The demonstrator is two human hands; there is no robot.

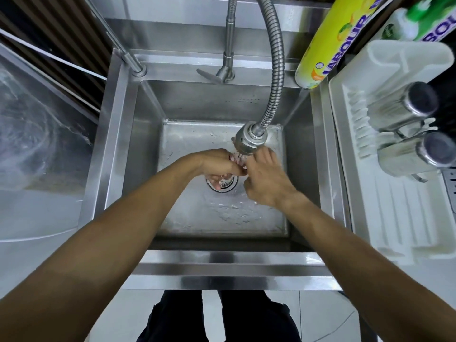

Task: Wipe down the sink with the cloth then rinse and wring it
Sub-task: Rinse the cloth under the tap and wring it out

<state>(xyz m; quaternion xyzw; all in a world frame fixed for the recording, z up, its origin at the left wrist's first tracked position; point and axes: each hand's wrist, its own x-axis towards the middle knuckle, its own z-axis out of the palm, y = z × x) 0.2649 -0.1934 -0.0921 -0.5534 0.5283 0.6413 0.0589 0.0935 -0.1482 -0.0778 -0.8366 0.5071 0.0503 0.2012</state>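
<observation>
Cloth, a small pinkish wet rag [237, 159], sits bunched between both hands under the steel spray head [248, 140], above the drain [223, 185]. Left hand [217, 164] and right hand [265, 180] close around its ends. Soaked, it is probably limp, heavy and slippery; gripping both ends suits wringing over the steel sink [299, 169].

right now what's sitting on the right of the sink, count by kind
steel cups: 2
bottles, yellow and green-white: 2
white rack: 1
total: 5
</observation>
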